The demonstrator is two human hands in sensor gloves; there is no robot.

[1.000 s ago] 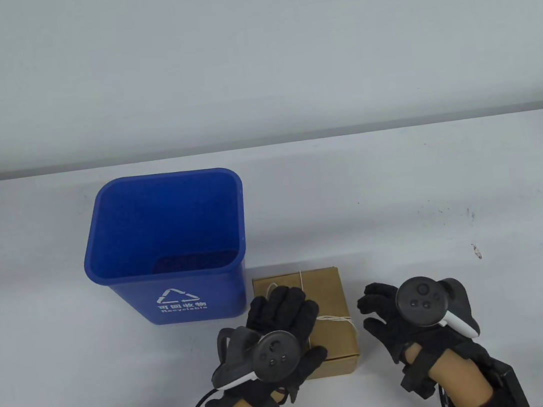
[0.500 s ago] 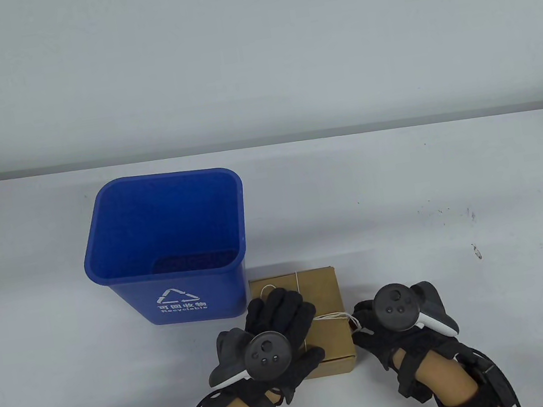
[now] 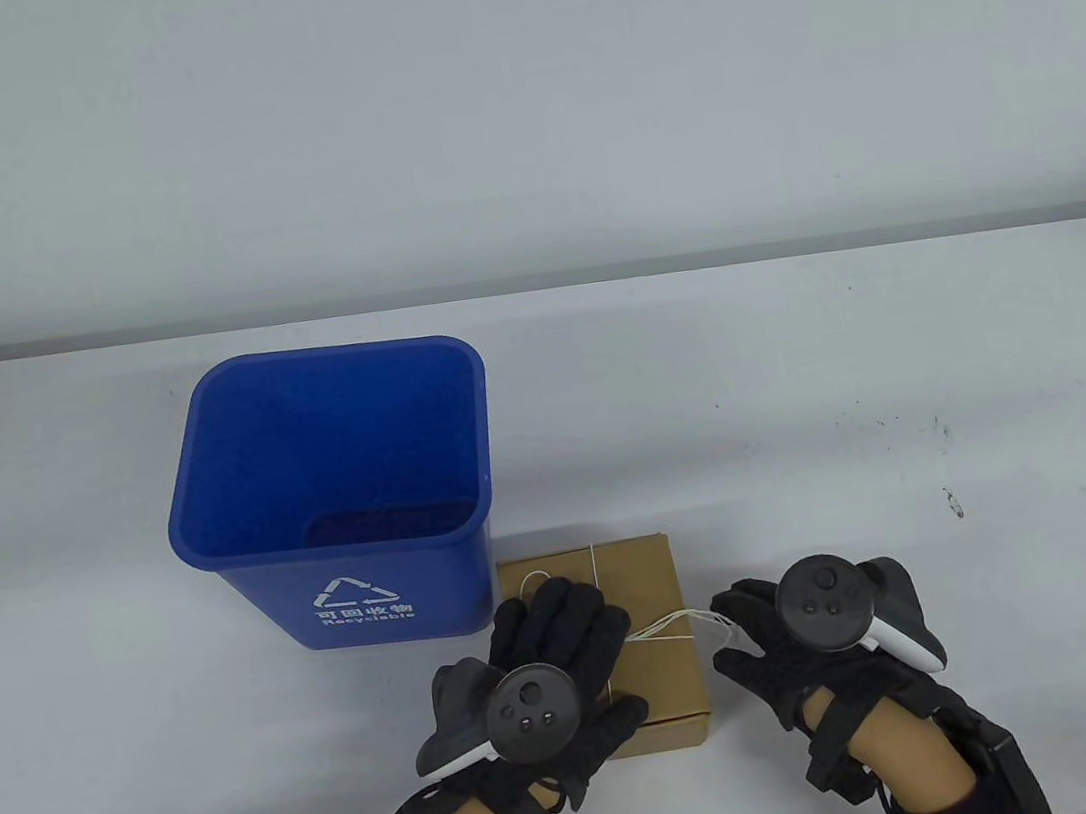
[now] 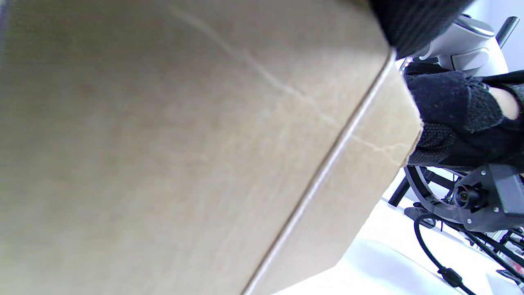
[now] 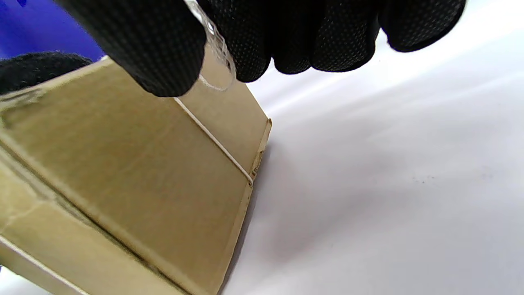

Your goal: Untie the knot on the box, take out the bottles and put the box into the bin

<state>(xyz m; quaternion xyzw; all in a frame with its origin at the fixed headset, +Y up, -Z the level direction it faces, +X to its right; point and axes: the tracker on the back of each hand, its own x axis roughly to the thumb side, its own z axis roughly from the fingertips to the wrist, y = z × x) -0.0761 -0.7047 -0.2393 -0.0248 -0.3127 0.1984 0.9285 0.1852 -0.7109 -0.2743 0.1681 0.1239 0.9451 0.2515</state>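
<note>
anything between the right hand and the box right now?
Only string: a strand runs from the box top to the right hand, which pinches it; otherwise bare table, per table view.

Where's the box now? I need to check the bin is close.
In the table view the box sits near the front edge, centre, touching the bin's right side, under the left hand.

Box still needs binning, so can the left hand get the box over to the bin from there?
Probably yes: the left hand lies flat on the box, and the bin stands open right beside it, nothing between.
</note>
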